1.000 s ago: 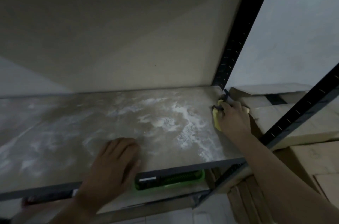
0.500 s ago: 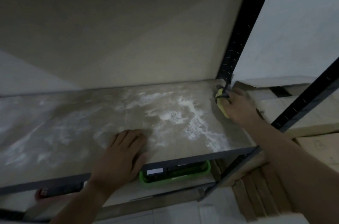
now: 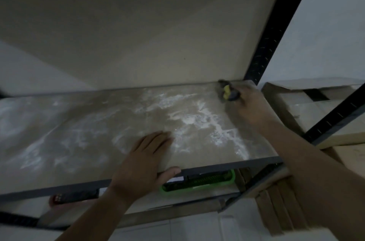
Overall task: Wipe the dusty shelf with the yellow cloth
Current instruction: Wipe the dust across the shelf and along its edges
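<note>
- Directly beyond the right hand (image 3: 249, 105), a black perforated upright post (image 3: 266, 43) rises from the rear corner of the shelf (image 3: 83, 134) and closes off that corner.
- Nearer than the right hand and to its right, a second black perforated post (image 3: 335, 116) slants across the view; the right forearm passes to the left of it.
- Right of the right hand, outside the frame, lie stacked cardboard boxes (image 3: 308, 98); further flat cardboard pieces (image 3: 276, 207) stand on edge below the right forearm.
- Under the left hand (image 3: 142, 163), on the lower level, sits a green basket (image 3: 199, 183) with a small white label; the printing on it is too blurred to read. Left of the left wrist, a dark red object (image 3: 57, 199) lies on the same lower level; its identity cannot be told.
- White dust (image 3: 197, 120) streaks the shelf between the two hands and to the left of the left hand.
- Left hand: flat, palm down, fingers extended and close together on the shelf board, thumb hooked over the dark front edge.
- Right hand: curled around the yellow cloth (image 3: 226, 90), pressing it on the shelf at the rear right corner. Only a small yellow part shows past the fingers, beside something dark that is motion-blurred.
</note>
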The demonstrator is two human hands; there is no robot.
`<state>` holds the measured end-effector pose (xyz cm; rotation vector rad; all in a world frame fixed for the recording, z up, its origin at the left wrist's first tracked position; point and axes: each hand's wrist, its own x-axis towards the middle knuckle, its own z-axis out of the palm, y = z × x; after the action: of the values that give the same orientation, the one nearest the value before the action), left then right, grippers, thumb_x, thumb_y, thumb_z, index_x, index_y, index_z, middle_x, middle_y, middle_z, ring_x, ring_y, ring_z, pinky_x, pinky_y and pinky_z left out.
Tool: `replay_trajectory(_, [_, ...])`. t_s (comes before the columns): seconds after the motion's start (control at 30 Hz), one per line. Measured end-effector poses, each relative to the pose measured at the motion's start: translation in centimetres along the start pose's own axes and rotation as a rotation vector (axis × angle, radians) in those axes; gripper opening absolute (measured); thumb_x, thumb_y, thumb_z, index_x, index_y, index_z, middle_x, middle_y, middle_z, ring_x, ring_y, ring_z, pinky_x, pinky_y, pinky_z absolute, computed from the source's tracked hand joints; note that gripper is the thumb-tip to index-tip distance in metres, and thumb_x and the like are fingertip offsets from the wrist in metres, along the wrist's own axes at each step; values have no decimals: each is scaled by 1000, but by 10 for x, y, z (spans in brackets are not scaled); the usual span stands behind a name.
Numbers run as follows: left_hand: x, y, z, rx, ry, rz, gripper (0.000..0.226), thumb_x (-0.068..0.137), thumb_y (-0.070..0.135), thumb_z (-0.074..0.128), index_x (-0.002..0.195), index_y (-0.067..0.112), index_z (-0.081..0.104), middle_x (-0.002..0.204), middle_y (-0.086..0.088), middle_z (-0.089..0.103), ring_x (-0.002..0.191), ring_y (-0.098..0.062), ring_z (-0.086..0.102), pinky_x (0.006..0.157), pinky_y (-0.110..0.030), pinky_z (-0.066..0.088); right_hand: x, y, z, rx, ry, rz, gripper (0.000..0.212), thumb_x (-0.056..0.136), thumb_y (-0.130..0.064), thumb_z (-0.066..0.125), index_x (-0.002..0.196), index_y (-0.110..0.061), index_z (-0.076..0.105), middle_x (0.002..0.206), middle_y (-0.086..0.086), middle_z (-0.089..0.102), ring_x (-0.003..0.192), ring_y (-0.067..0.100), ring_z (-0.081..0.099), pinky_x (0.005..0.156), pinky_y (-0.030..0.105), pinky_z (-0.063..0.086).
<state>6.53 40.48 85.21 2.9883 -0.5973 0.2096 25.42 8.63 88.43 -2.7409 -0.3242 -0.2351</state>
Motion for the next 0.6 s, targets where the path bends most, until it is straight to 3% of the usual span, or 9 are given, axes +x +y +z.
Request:
replay_trajectory(0.07, [1, -1, 1, 0, 11, -1, 82, 100, 75, 29, 149, 15, 55, 154, 0, 52, 144, -20, 45, 120, -31, 26, 0, 30, -11, -156, 13, 146, 40, 91, -22, 52, 131, -29, 53, 122, 11, 56, 106, 36, 55, 92, 43, 49])
replay_trajectory(0.13, [2, -2, 1, -8, 12, -1, 82, 100, 76, 29, 149, 15, 55, 153, 0, 52, 144, -20, 46, 120, -32, 29, -6, 34, -6, -149, -33, 236, 42, 93, -26, 50, 134, -31, 48, 127, 14, 52, 107, 38, 51, 95, 44, 43])
replay_trajectory(0.27, [2, -2, 1, -22, 6, -2, 82, 99, 77, 31, 149, 16, 54, 153, 1, 52, 144, -20, 45, 119, -35, 35, -15, -17, 26, -142, 123, 46, 40, 90, -26, 54, 131, -23, 56, 129, 12, 57, 106, 33, 54, 97, 36, 39])
replay_trajectory(0.37, [2, -1, 1, -23, 18, 5, 80, 100, 75, 34, 149, 16, 55, 153, 1, 51, 144, -20, 45, 119, -34, 34, -14, -60, 40, 79, -10, -79, 40, 91, -18, 54, 131, -21, 58, 128, 12, 55, 110, 33, 52, 101, 40, 41])
replay_trajectory(0.43, [2, -1, 0, -41, 22, 8, 79, 100, 74, 35, 148, 15, 56, 153, 0, 52, 143, -20, 46, 117, -37, 39, -10, -57, 29, 233, -39, -61, 38, 93, -13, 50, 130, -21, 60, 128, 11, 56, 116, 29, 53, 100, 37, 43])
replay_trajectory(0.53, [1, -1, -1, -34, 22, 9, 80, 100, 74, 32, 147, 14, 56, 152, -1, 53, 142, -21, 47, 115, -39, 42, -12, -10, -8, 156, 215, 43, 35, 88, -14, 52, 121, -24, 63, 114, 7, 62, 104, 28, 59, 86, 33, 47])
replay_trajectory(0.6, [1, 0, 0, -41, 27, 10, 79, 100, 73, 35, 147, 13, 57, 151, -1, 54, 141, -22, 48, 114, -39, 42, -17, 29, -21, 6, 275, 171, 35, 86, -13, 55, 120, -22, 62, 114, 13, 61, 102, 36, 58, 88, 40, 49])
